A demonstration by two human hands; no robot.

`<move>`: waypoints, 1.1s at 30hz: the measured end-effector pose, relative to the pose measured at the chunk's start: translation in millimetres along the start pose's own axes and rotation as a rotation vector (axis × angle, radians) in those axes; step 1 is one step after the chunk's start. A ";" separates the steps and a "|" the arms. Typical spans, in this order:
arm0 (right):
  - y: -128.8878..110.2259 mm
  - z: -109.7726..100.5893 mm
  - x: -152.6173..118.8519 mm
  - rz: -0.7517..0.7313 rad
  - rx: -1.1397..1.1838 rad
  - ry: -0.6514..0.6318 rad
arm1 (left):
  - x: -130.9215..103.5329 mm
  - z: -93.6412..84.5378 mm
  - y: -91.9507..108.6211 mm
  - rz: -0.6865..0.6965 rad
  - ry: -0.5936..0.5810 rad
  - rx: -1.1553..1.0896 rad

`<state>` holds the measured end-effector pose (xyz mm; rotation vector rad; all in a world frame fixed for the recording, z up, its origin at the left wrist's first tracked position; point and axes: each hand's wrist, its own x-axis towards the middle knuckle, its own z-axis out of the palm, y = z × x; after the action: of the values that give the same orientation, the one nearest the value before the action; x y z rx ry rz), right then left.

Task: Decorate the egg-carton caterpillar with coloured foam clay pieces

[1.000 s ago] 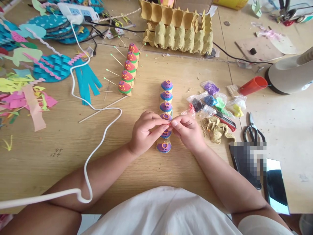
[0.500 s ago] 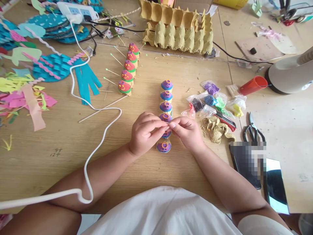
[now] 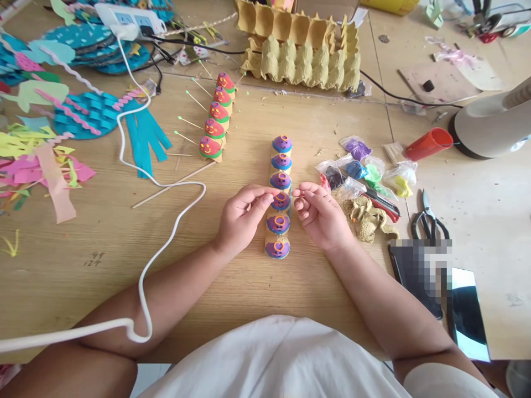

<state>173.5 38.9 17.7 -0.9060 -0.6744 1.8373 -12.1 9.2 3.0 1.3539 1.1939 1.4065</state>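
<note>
A strip of egg-carton cups (image 3: 279, 223) stands on the table before me, its domes covered in purple and blue clay with orange rings and small faces. My left hand (image 3: 244, 218) is at its left side, thumb and forefinger pinched near the fourth dome; whatever is between the tips is too small to make out. Across the strip, my right hand (image 3: 321, 215) has its thumb and forefinger brought together and the other fingers curled; I cannot make out anything in them. A second strip with red and green domes (image 3: 214, 129) and green-tipped sticks stands farther back on the left.
To the right lie bags of coloured clay (image 3: 357, 168), a utility knife (image 3: 381, 204), torn carton scraps (image 3: 367, 218), scissors (image 3: 429, 218) and a red cup (image 3: 429, 144). Egg cartons (image 3: 311, 63) sit at the back. A white cable (image 3: 174, 229) crosses the left side.
My hands have parted: the fingertips met over the strip before, and now the left has drawn left and the right has drawn right, uncovering the fifth dome.
</note>
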 end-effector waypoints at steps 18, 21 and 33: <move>10.6 3.9 -9.7 -0.113 -0.337 -0.179 | -1.9 -0.5 3.7 0.273 -0.085 0.124; 10.8 4.6 -9.9 -0.036 -0.253 -0.183 | -2.0 -0.8 2.2 0.289 -0.099 0.125; 5.7 10.8 -12.0 0.016 -0.188 -0.170 | -7.1 -0.2 -0.9 0.239 -0.105 0.061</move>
<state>165.2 25.0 23.1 -0.8838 -0.9613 1.9025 -11.8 2.4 0.6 1.6363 1.0399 1.4531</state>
